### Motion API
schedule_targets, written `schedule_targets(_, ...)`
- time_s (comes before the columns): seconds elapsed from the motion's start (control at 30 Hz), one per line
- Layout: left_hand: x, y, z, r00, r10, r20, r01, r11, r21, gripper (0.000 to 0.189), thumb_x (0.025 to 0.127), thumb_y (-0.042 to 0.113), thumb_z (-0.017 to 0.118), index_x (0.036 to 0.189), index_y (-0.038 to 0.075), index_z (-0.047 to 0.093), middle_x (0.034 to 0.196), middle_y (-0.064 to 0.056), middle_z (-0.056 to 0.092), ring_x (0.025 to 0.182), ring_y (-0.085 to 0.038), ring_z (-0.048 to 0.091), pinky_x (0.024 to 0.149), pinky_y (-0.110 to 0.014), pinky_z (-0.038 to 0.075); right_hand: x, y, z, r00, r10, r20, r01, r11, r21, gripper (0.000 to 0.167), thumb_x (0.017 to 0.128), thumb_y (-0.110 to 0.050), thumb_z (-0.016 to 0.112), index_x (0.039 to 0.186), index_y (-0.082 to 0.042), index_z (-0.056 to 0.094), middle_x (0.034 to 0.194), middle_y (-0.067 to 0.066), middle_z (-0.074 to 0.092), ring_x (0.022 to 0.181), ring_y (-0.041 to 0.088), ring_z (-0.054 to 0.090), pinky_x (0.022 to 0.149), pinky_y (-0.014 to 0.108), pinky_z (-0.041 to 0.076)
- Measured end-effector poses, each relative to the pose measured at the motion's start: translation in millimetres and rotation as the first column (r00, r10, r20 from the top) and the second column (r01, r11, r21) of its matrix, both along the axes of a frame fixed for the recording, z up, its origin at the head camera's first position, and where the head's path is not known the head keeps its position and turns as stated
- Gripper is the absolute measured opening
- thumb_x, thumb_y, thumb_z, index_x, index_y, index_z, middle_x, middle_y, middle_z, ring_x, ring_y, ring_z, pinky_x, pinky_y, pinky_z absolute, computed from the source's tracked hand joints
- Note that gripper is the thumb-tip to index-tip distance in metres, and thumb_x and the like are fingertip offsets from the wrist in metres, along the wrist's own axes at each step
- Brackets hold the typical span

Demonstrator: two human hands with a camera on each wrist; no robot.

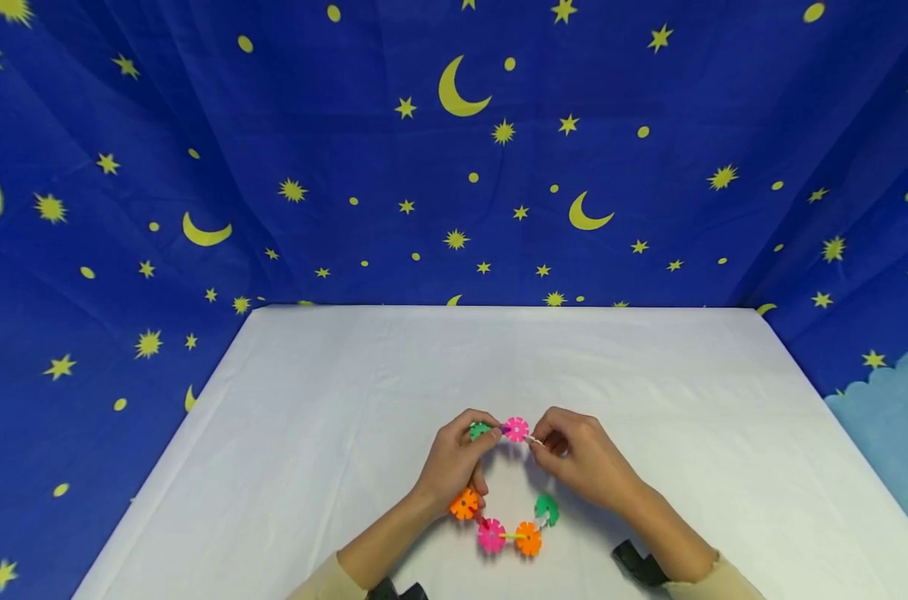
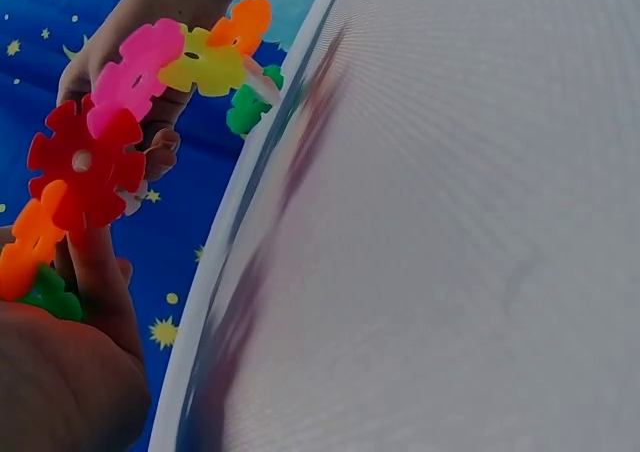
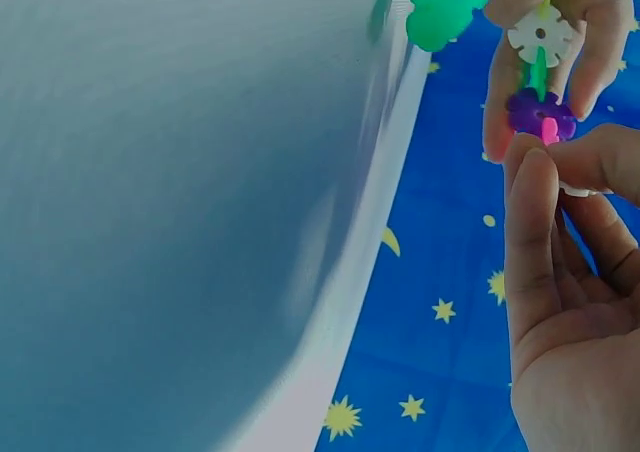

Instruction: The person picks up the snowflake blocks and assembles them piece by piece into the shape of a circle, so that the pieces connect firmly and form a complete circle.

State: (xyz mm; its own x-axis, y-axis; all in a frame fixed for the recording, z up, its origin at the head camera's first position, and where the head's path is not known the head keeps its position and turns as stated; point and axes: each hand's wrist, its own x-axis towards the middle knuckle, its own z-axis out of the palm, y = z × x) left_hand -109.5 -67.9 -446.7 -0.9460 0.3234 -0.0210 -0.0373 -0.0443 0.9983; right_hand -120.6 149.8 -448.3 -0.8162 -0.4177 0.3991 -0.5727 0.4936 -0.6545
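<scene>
A chain of flower-shaped plastic interlocking discs hangs in a curve between the two hands. My left hand pinches it by a green disc, with a purple one and a pink disc just to the right. The thumb and fingertips of my right hand pinch a white disc beside the pink one; fingers partly hide it. Lower in the chain are an orange disc, a red disc and a yellow disc. A green disc ends the chain.
A table with a white cloth lies under the hands. Blue fabric with yellow moons and stars stands behind it and at both sides. Black wrist devices show near the forearms.
</scene>
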Motion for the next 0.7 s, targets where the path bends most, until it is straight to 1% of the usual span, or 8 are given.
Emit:
schedule_targets(0.03,-0.5,0.2,-1.9,1.0,0.002,-0.001,-0.002,1.0,-0.003,0.023,0.097,0.019,0.058,0.113,0.003,0.061,0.043,-0.014,0.047,0.033,-0.018,0.052,0.033,-0.027,0.042,0.3,-0.2,-0.1,1.0,-0.001,-0.006,0.001,1.0,-0.002,0.02,0.08,-0.003,0.073,0.081,-0.019,0.062,0.079,-0.014,0.06,0.065,0.002,0.057,0.057,0.021,0.051)
schedule_targets(0.23,-7.9,-0.5,-23.4,1.0,-0.015,0.009,0.015,1.0,-0.012,0.03,0.098,0.029,0.058,0.124,0.017,0.065,0.043,-0.014,0.049,0.032,-0.021,0.051,0.035,-0.037,0.048,1.7,-2.8,0.3,0.998,-0.004,-0.055,0.004,1.0,-0.011,0.024,0.078,0.0,0.075,0.079,-0.019,0.06,0.078,-0.013,0.059,0.064,0.001,0.056,0.055,0.02,0.051)
schedule_targets(0.3,-7.1,-1.3,-21.7,1.0,-0.013,0.004,0.013,1.0,-0.013,0.029,0.098,0.028,0.057,0.123,0.017,0.065,0.043,-0.015,0.049,0.032,-0.02,0.051,0.035,-0.035,0.048,1.9,-4.2,0.1,0.998,-0.003,-0.068,0.003,1.0,-0.008,0.024,0.077,0.0,0.075,0.079,-0.019,0.059,0.078,-0.013,0.058,0.064,0.001,0.056,0.055,0.019,0.05)
schedule_targets(0.4,-5.7,-1.7,-21.0,1.0,-0.008,0.002,0.008,1.0,-0.012,0.028,0.097,0.028,0.058,0.121,0.016,0.067,0.042,-0.013,0.048,0.031,-0.019,0.05,0.034,-0.037,0.048,3.1,-5.8,-1.2,0.997,-0.004,-0.082,0.004,1.0,0.0,0.024,0.078,0.0,0.074,0.078,-0.019,0.058,0.077,-0.013,0.058,0.064,0.0,0.055,0.054,0.018,0.05)
schedule_targets(0.63,-5.1,0.5,-23.8,1.0,-0.003,-0.006,0.003,1.0,-0.023,0.028,0.095,0.035,0.06,0.118,0.02,0.068,0.041,-0.011,0.049,0.031,-0.019,0.051,0.034,-0.042,0.048,5.2,-8.8,-3.3,0.987,-0.023,-0.162,0.022,1.0,-0.007,0.025,0.077,0.002,0.072,0.076,-0.018,0.056,0.074,-0.013,0.054,0.061,-0.002,0.052,0.051,0.014,0.046)
schedule_targets(0.7,-5.2,0.4,-24.1,1.0,0.005,-0.003,-0.006,1.0,-0.018,0.029,0.095,0.036,0.06,0.118,0.02,0.068,0.042,-0.011,0.049,0.031,-0.02,0.051,0.035,-0.044,0.048,5.0,-9.9,-2.2,0.985,-0.031,-0.169,0.032,1.0,-0.001,0.025,0.077,0.002,0.072,0.076,-0.018,0.057,0.074,-0.013,0.053,0.061,-0.002,0.052,0.051,0.014,0.046)
